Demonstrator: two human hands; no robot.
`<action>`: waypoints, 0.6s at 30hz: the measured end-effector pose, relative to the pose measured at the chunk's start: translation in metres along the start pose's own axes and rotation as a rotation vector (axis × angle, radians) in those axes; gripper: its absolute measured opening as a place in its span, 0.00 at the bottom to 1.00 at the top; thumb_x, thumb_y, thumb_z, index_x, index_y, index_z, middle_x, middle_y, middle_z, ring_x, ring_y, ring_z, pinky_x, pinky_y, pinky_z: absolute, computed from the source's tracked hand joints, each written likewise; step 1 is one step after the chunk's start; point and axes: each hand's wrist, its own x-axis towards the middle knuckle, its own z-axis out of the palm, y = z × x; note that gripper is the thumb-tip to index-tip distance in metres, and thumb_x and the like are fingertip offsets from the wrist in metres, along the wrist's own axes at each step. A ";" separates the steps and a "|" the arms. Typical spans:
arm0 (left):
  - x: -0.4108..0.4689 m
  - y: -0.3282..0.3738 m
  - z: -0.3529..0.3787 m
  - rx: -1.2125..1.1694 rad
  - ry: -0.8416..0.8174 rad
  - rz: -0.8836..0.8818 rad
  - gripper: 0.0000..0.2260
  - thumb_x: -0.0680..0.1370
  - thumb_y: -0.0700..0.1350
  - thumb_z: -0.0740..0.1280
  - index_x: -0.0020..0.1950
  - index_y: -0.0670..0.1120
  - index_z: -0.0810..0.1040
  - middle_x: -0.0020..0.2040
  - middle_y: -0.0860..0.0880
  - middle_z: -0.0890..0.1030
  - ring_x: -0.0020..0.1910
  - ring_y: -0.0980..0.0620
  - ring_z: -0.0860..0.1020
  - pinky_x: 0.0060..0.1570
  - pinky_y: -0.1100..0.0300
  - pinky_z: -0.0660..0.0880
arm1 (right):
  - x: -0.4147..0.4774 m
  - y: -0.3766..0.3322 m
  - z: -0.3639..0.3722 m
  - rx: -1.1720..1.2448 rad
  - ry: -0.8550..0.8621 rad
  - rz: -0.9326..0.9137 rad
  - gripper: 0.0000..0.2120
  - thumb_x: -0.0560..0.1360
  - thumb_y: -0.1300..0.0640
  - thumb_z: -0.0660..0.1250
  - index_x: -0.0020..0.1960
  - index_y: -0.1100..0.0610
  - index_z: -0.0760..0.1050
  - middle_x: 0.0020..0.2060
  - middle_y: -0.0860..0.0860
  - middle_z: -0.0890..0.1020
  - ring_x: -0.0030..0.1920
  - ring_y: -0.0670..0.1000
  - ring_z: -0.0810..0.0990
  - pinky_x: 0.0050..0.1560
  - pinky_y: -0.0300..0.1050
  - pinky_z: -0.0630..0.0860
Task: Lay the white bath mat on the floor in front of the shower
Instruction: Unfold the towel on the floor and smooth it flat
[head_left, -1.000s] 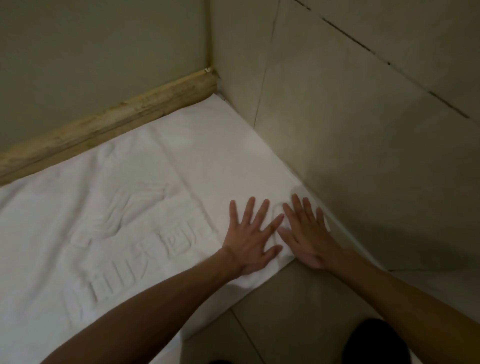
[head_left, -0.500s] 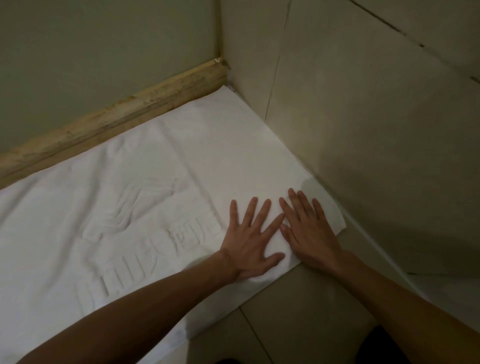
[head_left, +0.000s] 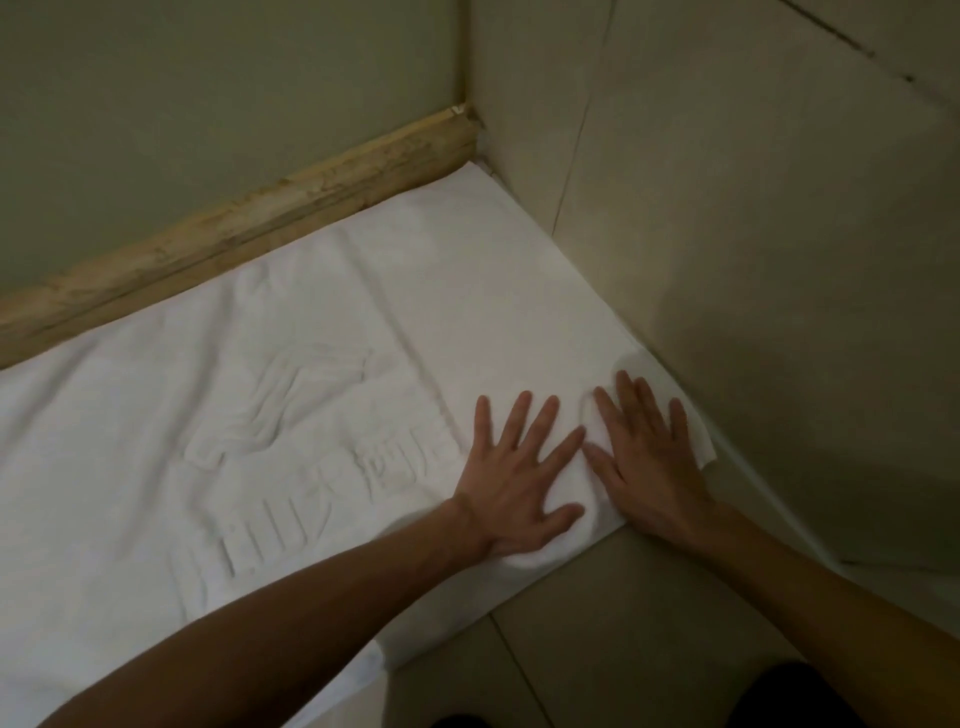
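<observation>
**Bath mat flattened at a wall corner, both palms down**

The white bath mat (head_left: 467, 291) lies spread on the tiled floor (head_left: 649, 623). Its far long edge runs along a worn wooden sill (head_left: 249, 228), and its right short edge runs along the foot of a tiled wall (head_left: 779, 260). A raised woven pattern (head_left: 311, 441) shows near its middle. Both hands rest on the near right corner area of the mat. The left hand (head_left: 514, 488) is flat with its fingers straight and spread, holding nothing. The right hand (head_left: 649, 467), just beside it with the thumbs nearly touching, is likewise flat and splayed, its heel at the mat's near edge. Compared with one second earlier, the mat's corner (head_left: 701, 447) now shows beyond the right little finger, toward the wall. Over the last half second, hands and mat have kept nearly the same arrangement.
</observation>
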 end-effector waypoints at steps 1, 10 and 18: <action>-0.002 -0.001 0.000 -0.001 0.004 -0.014 0.35 0.76 0.69 0.44 0.79 0.54 0.47 0.80 0.42 0.47 0.77 0.36 0.45 0.67 0.32 0.30 | -0.001 0.004 0.001 -0.002 -0.002 0.016 0.32 0.78 0.40 0.42 0.78 0.52 0.42 0.78 0.55 0.42 0.77 0.55 0.40 0.75 0.58 0.38; -0.005 -0.009 0.004 -0.016 -0.022 -0.100 0.36 0.75 0.70 0.42 0.79 0.56 0.42 0.80 0.43 0.42 0.77 0.37 0.39 0.66 0.29 0.35 | -0.003 -0.001 -0.004 0.050 0.014 0.032 0.38 0.73 0.36 0.35 0.78 0.54 0.42 0.77 0.57 0.43 0.77 0.57 0.41 0.75 0.57 0.37; -0.017 -0.022 -0.006 -0.056 0.013 -0.251 0.37 0.75 0.71 0.40 0.79 0.55 0.44 0.79 0.43 0.41 0.77 0.38 0.37 0.68 0.31 0.36 | 0.019 -0.027 -0.007 0.004 0.038 -0.088 0.33 0.78 0.38 0.44 0.78 0.53 0.44 0.78 0.57 0.43 0.77 0.58 0.42 0.74 0.55 0.37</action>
